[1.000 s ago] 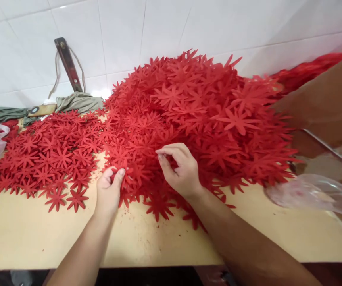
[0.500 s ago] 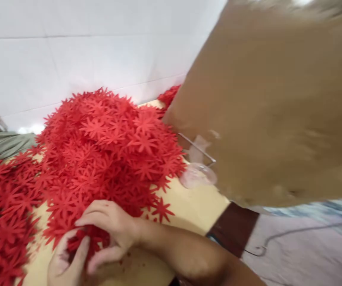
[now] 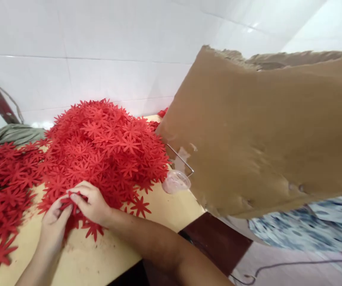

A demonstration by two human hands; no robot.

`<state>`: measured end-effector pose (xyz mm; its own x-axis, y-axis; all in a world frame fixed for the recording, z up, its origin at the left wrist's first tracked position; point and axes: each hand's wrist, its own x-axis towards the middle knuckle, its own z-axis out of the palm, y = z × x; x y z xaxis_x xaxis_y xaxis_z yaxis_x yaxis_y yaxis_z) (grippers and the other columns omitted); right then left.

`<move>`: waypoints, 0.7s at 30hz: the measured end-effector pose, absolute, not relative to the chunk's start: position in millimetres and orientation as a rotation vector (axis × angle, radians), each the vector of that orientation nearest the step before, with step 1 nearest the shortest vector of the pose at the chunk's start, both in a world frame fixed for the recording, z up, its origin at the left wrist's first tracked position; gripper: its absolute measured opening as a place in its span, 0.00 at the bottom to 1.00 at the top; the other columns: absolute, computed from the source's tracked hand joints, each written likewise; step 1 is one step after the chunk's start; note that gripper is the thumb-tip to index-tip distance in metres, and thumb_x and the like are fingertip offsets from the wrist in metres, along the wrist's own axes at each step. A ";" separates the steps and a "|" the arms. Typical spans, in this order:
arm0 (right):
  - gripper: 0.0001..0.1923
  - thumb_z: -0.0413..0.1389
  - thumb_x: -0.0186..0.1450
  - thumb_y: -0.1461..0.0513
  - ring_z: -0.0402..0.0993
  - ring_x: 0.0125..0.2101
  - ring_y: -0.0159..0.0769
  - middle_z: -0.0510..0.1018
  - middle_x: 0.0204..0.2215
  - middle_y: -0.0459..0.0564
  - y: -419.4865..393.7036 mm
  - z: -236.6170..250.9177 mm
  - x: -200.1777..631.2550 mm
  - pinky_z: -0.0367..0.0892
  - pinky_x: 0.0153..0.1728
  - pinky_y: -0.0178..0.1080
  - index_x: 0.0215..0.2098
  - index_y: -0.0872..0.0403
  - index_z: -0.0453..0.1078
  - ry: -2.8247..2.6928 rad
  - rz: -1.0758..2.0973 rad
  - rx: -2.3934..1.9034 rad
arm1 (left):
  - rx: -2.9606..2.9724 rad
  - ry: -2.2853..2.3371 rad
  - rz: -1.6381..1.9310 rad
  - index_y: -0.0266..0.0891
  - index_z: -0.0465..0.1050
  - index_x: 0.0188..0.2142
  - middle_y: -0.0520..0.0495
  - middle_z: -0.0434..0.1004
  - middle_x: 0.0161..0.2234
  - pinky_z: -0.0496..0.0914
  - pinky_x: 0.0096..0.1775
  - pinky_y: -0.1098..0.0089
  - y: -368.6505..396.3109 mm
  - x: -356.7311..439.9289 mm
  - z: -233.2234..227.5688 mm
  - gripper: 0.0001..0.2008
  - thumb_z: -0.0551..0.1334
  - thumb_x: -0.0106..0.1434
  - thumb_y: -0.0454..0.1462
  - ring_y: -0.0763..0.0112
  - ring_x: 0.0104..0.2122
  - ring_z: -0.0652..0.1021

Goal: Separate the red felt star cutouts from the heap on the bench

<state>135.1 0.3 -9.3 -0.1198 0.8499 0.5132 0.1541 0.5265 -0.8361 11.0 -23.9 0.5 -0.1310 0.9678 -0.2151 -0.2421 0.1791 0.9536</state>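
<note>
My left hand (image 3: 52, 220) and my right hand (image 3: 92, 203) are close together at the near edge of a big pile of red flower-shaped cutouts (image 3: 99, 139). Between thumb and fingertips, both hands pinch a small red flower cutout (image 3: 75, 198), partly covered by the fingers. Just below my right hand lies a single many-petalled cutout (image 3: 93, 229). Another loose cutout (image 3: 140, 206) rests on the pale yellow tabletop (image 3: 99, 256), right of the hands. I cannot tell whether more than one layer is pinched.
A second heap of red cutouts (image 3: 4, 178) spreads at the left, beside a greenish cloth (image 3: 13, 135). A large brown cardboard sheet (image 3: 263, 135) leans on the right. Near its lower corner stand a clear plastic cup (image 3: 176, 182) and a bent metal rod (image 3: 179, 155). A cable (image 3: 293, 263) crosses the floor.
My view has shifted, showing more of the wall, the cardboard's top edge and my left forearm. Both hands have drawn closer together around the small red flower cutout.
</note>
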 end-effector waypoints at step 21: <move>0.17 0.57 0.56 0.48 0.61 0.21 0.26 0.66 0.19 0.41 -14.0 25.5 183.1 0.61 0.25 0.32 0.27 0.55 0.66 -1.127 0.850 -1.106 | 1.001 1.022 1.244 0.35 0.75 0.31 0.48 0.80 0.28 0.70 0.33 0.73 -56.8 16.8 33.3 0.19 0.72 0.41 0.43 0.74 0.27 0.76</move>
